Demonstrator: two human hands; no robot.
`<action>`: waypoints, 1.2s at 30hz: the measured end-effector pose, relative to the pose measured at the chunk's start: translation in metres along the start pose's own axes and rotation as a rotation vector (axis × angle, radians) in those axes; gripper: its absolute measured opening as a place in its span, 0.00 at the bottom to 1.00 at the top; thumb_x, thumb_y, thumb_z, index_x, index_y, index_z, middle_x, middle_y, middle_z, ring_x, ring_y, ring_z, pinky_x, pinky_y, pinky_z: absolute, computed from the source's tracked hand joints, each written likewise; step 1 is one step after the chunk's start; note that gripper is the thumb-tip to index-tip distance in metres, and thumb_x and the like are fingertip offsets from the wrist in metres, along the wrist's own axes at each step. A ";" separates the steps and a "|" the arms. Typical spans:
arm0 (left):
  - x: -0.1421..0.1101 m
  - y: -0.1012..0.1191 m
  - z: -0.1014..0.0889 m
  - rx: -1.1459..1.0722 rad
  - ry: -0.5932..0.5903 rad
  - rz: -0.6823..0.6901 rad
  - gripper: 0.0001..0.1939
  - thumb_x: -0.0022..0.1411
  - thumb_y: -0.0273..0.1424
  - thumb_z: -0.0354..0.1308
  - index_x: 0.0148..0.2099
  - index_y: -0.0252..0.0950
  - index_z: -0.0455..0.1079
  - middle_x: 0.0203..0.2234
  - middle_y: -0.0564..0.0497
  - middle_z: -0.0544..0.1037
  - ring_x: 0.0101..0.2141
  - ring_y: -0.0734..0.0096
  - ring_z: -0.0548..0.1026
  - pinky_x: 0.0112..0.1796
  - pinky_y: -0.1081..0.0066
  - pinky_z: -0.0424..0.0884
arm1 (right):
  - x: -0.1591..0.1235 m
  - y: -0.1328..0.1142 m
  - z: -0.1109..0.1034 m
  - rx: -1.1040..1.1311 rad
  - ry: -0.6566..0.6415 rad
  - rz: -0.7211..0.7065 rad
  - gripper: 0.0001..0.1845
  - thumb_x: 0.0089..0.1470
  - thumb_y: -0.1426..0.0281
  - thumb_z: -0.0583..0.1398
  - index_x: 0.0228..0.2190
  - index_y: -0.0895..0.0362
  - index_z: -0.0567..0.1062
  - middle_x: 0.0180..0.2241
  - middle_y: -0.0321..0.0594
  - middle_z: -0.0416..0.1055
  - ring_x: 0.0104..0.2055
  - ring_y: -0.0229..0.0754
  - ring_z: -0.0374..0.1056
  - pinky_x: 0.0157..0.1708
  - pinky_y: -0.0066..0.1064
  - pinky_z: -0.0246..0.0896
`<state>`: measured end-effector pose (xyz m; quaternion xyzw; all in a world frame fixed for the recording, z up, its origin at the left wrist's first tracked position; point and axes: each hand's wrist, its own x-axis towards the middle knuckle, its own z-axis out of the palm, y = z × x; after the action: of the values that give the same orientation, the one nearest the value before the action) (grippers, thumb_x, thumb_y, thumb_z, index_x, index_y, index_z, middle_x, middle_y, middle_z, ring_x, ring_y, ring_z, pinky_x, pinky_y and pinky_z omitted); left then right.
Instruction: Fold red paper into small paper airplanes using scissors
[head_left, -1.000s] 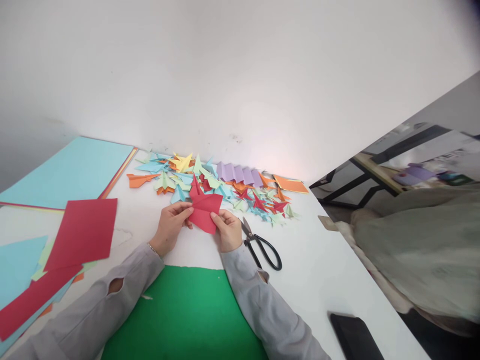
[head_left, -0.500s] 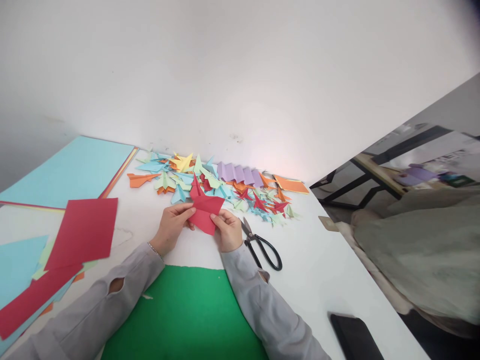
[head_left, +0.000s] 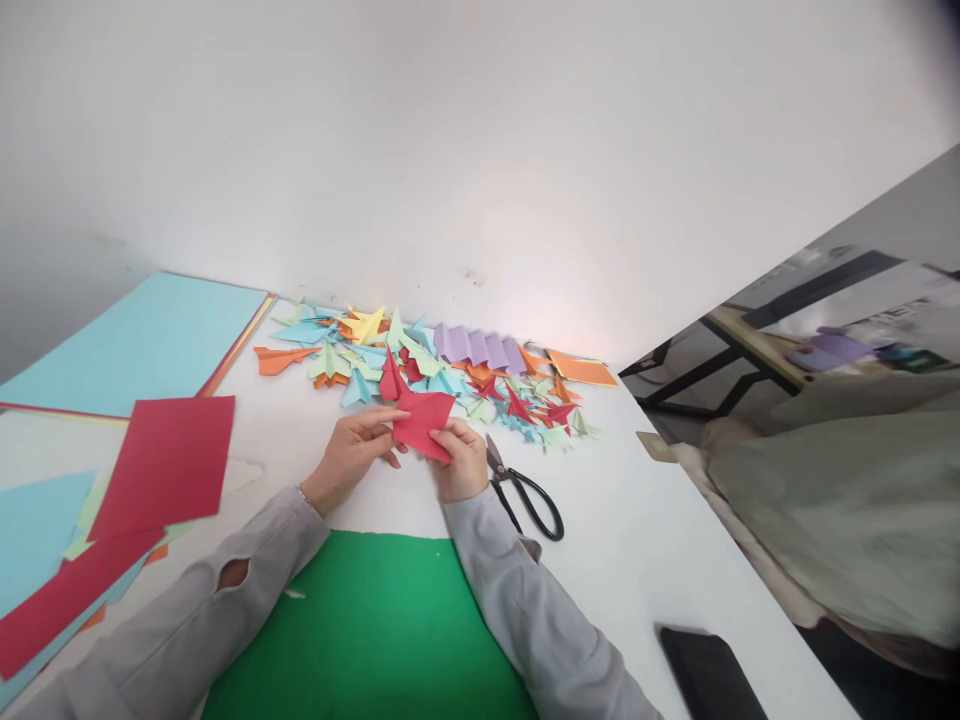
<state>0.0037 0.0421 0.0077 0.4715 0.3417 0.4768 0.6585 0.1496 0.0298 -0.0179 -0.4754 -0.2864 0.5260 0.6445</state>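
Note:
A creased sheet of red paper (head_left: 421,422) is held up above the white table between my two hands. My right hand (head_left: 461,462) pinches its lower right part, the thumb lying on top. At the left edge, my left hand (head_left: 358,455) has its fingers on the paper, with lower fingertips showing just below. Behind the sheet lies a heap of small folded paper planes, among them a red paper plane (head_left: 391,380) and a yellow paper plane (head_left: 364,325). Scissors (head_left: 517,480) with black handles rest beside my right hand, blades slightly apart.
A green mat (head_left: 367,630) lies under my forearms. To the left are a large light-blue sheet stack (head_left: 150,340), a red sheet (head_left: 169,460) and paper strips. Pleated purple paper (head_left: 480,346) and orange paper (head_left: 581,368) lie by the wall. A black phone (head_left: 709,670) is at right.
The red paper has shifted slightly right and turned, showing less of its lower part. My left fingers have loosened and moved along its left edge; my right hand still pinches it.

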 end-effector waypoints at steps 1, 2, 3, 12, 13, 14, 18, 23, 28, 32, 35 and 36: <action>0.000 0.000 0.000 0.015 0.015 0.008 0.14 0.44 0.28 0.64 0.37 0.34 0.77 0.34 0.47 0.75 0.25 0.72 0.73 0.21 0.71 0.72 | 0.000 0.000 0.000 0.000 -0.010 -0.007 0.03 0.33 0.71 0.62 0.18 0.58 0.73 0.11 0.30 0.66 0.11 0.31 0.56 0.12 0.23 0.49; 0.000 0.000 0.000 0.026 0.033 0.016 0.13 0.44 0.30 0.64 0.36 0.34 0.77 0.34 0.47 0.75 0.25 0.71 0.74 0.21 0.71 0.73 | 0.000 0.000 0.000 0.001 -0.018 -0.014 0.03 0.33 0.71 0.62 0.17 0.58 0.73 0.11 0.31 0.67 0.11 0.31 0.56 0.12 0.23 0.49; 0.000 0.000 0.000 0.035 0.051 0.022 0.13 0.44 0.31 0.65 0.35 0.34 0.77 0.33 0.48 0.76 0.26 0.71 0.74 0.21 0.71 0.73 | -0.001 0.000 0.000 0.001 -0.027 -0.018 0.03 0.34 0.71 0.62 0.17 0.58 0.72 0.11 0.32 0.67 0.11 0.31 0.56 0.13 0.23 0.49; 0.003 -0.001 0.001 0.096 0.165 0.046 0.11 0.45 0.35 0.66 0.30 0.32 0.77 0.21 0.50 0.76 0.24 0.73 0.72 0.23 0.73 0.72 | -0.007 0.006 0.000 -0.067 -0.201 -0.109 0.27 0.53 0.51 0.52 0.20 0.58 0.76 0.16 0.39 0.71 0.16 0.34 0.61 0.15 0.26 0.53; 0.003 -0.001 0.001 0.107 0.179 0.042 0.12 0.44 0.36 0.66 0.30 0.32 0.77 0.20 0.50 0.76 0.23 0.73 0.72 0.22 0.72 0.72 | -0.007 0.006 0.000 -0.082 -0.205 -0.115 0.27 0.52 0.49 0.53 0.20 0.58 0.76 0.16 0.39 0.71 0.16 0.35 0.62 0.15 0.26 0.53; 0.003 -0.001 0.001 0.117 0.194 0.040 0.14 0.44 0.36 0.66 0.32 0.32 0.77 0.20 0.51 0.75 0.22 0.74 0.71 0.22 0.72 0.71 | -0.008 0.006 0.001 -0.105 -0.198 -0.119 0.25 0.49 0.48 0.56 0.21 0.58 0.76 0.16 0.38 0.71 0.16 0.34 0.61 0.15 0.26 0.53; 0.003 0.000 0.001 0.126 0.223 0.027 0.23 0.43 0.36 0.67 0.43 0.33 0.74 0.20 0.55 0.74 0.20 0.76 0.71 0.21 0.72 0.71 | -0.008 0.005 0.004 -0.206 -0.154 -0.118 0.17 0.38 0.58 0.68 0.25 0.58 0.77 0.15 0.34 0.70 0.14 0.32 0.58 0.16 0.26 0.53; 0.003 -0.001 0.000 0.143 0.213 0.010 0.16 0.44 0.37 0.66 0.35 0.32 0.76 0.23 0.51 0.76 0.20 0.76 0.71 0.21 0.73 0.70 | -0.008 0.007 0.004 -0.228 -0.173 -0.135 0.13 0.42 0.60 0.66 0.26 0.58 0.78 0.15 0.33 0.70 0.15 0.31 0.59 0.17 0.25 0.53; 0.003 -0.003 -0.001 0.114 0.228 0.026 0.12 0.45 0.37 0.66 0.31 0.33 0.77 0.20 0.52 0.75 0.21 0.76 0.70 0.19 0.76 0.67 | -0.008 0.008 0.002 -0.272 -0.190 -0.161 0.12 0.43 0.60 0.65 0.22 0.58 0.78 0.15 0.34 0.70 0.15 0.31 0.58 0.16 0.24 0.52; 0.003 -0.003 -0.003 0.100 0.214 0.018 0.10 0.45 0.36 0.66 0.29 0.34 0.77 0.16 0.53 0.73 0.18 0.78 0.67 0.19 0.76 0.65 | -0.009 0.006 0.003 -0.288 -0.189 -0.155 0.14 0.43 0.58 0.65 0.24 0.58 0.78 0.16 0.34 0.71 0.16 0.32 0.59 0.17 0.25 0.54; 0.003 -0.002 -0.004 0.096 0.205 0.016 0.09 0.46 0.35 0.66 0.27 0.34 0.77 0.15 0.54 0.71 0.17 0.79 0.65 0.19 0.76 0.63 | -0.010 0.004 0.004 -0.295 -0.147 -0.164 0.14 0.42 0.58 0.65 0.25 0.57 0.78 0.15 0.34 0.71 0.15 0.32 0.59 0.16 0.25 0.53; 0.003 -0.002 -0.004 0.104 0.200 0.019 0.09 0.46 0.35 0.66 0.26 0.34 0.77 0.15 0.54 0.71 0.17 0.79 0.65 0.19 0.75 0.63 | -0.010 0.003 0.005 -0.296 -0.128 -0.171 0.13 0.41 0.59 0.66 0.25 0.57 0.78 0.15 0.33 0.70 0.15 0.32 0.58 0.16 0.25 0.53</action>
<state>0.0013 0.0458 0.0043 0.4586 0.4254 0.5092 0.5911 0.1415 0.0219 -0.0174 -0.5046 -0.4404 0.4507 0.5902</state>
